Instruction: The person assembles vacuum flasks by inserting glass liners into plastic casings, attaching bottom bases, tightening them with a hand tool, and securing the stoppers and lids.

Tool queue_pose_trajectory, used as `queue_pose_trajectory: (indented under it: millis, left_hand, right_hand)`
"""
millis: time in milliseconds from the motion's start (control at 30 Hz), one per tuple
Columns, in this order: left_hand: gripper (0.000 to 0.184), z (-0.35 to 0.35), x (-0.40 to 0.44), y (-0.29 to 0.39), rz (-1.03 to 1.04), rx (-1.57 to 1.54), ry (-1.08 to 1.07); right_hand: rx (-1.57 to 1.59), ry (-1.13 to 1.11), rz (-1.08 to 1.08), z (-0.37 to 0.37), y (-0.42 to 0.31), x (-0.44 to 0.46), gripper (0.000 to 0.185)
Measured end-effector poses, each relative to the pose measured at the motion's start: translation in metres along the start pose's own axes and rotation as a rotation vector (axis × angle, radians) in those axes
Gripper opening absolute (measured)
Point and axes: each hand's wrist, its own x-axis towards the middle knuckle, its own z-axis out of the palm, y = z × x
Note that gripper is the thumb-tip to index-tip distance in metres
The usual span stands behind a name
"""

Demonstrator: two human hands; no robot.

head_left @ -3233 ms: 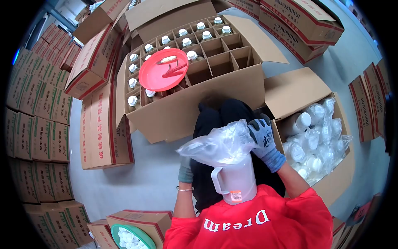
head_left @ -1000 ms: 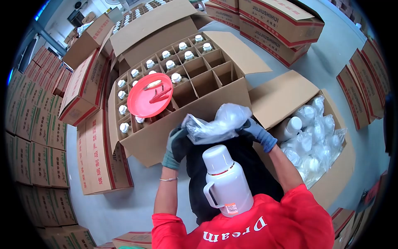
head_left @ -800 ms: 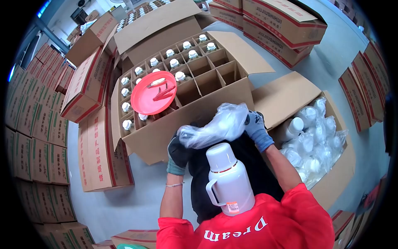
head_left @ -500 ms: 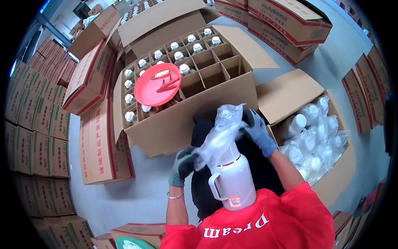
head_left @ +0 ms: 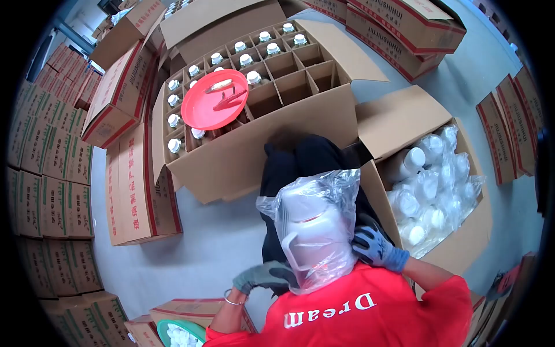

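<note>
A white jug (head_left: 315,243) with a side handle stands against my red shirt, between my legs. A clear plastic bag (head_left: 341,188) is drawn over it from the top to near its base, so the jug shows blurred through the film. At the bag's lower left edge, my left hand (head_left: 263,276) in a grey-green glove has its fingers closed on the film. My right hand (head_left: 373,246), in a blue-grey glove, grips the bag's right side with bent fingers. Both fingertips are partly hidden.
Ahead is a divided carton (head_left: 277,124) holding several white-capped bottles; on it lies a red plate (head_left: 202,113) with small tools. At right, an open carton (head_left: 468,231) holds bagged white items. A green basin (head_left: 165,332) sits lower left; stacked cartons (head_left: 63,173) line the left.
The plastic bag has come down from the jug's top over its whole body. Both my hands have moved down toward the jug's base, one on each side.
</note>
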Motion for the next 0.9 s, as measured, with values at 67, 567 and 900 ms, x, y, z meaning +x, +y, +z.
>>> queue_pose_trajectory:
  millis: [67, 567, 900]
  left_hand:
    - [0.037, 0.011, -0.003, -0.025, 0.027, -0.197, -0.038]
    - [0.057, 0.128, 0.14, 0.05, 0.556, 0.623, -0.189]
    - [0.049, 0.128, 0.123, 0.06, 0.724, 0.633, -0.13]
  right_hand:
    - [0.058, -0.01, 0.005, -0.015, -0.006, -0.008, 0.031]
    - [0.244, 0.304, 0.653, -0.052, -0.018, 0.066, 0.065]
    - [1.074, 0.576, 0.748, -0.064, 0.006, 0.017, 0.051]
